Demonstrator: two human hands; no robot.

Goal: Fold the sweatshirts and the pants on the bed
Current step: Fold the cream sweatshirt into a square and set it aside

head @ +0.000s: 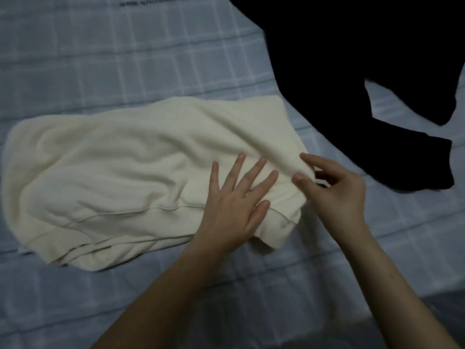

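Left hand flat, spread on cream sweatshirt; right hand seemingly pinches its corner.

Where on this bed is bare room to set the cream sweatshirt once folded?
Bare sheet lies beyond the cream sweatshirt, left of the black garment, and in front of it at the near left. Crowded at right: left hand and right hand on the sweatshirt's corner, black garment close.

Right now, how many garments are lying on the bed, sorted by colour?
Cream: 1, the cream sweatshirt
Black: 1, the black garment, too dark to tell what kind it is
Total: 2
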